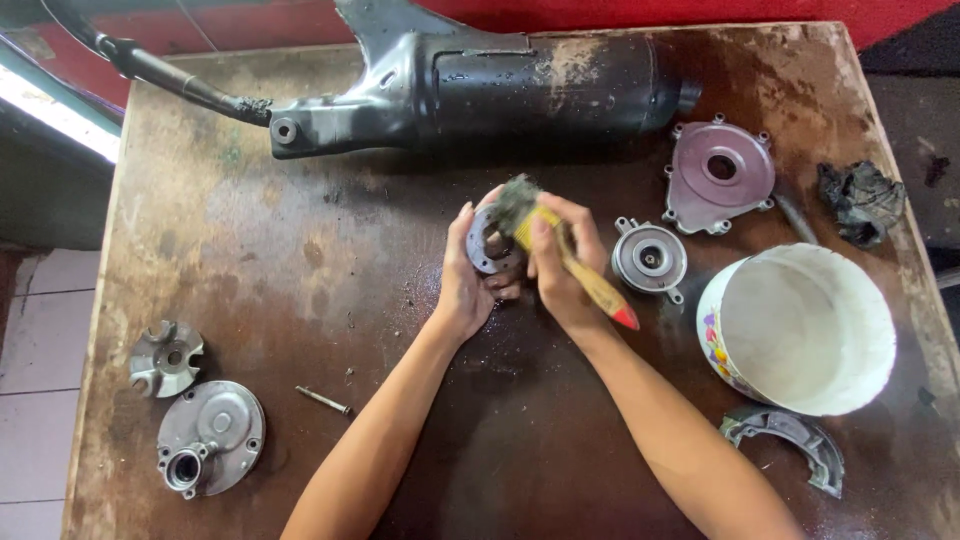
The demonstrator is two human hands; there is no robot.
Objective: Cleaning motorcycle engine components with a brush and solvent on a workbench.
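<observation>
My left hand [462,285] holds a small round grey metal part [487,250] with a central hole, above the middle of the brown wooden table [300,250]. My right hand [560,270] grips a paintbrush [590,285] with a yellow wooden handle and a red tip. Its dirty bristles press on the top of the round part. The two hands touch each other.
A black exhaust muffler [480,85] lies along the far edge. Round metal covers [720,175] [650,258] sit right of my hands, beside a white bucket [800,330], a dark rag [860,200] and a curved metal piece [790,440]. At left lie two grey parts [166,357] [210,437] and a bolt [322,400].
</observation>
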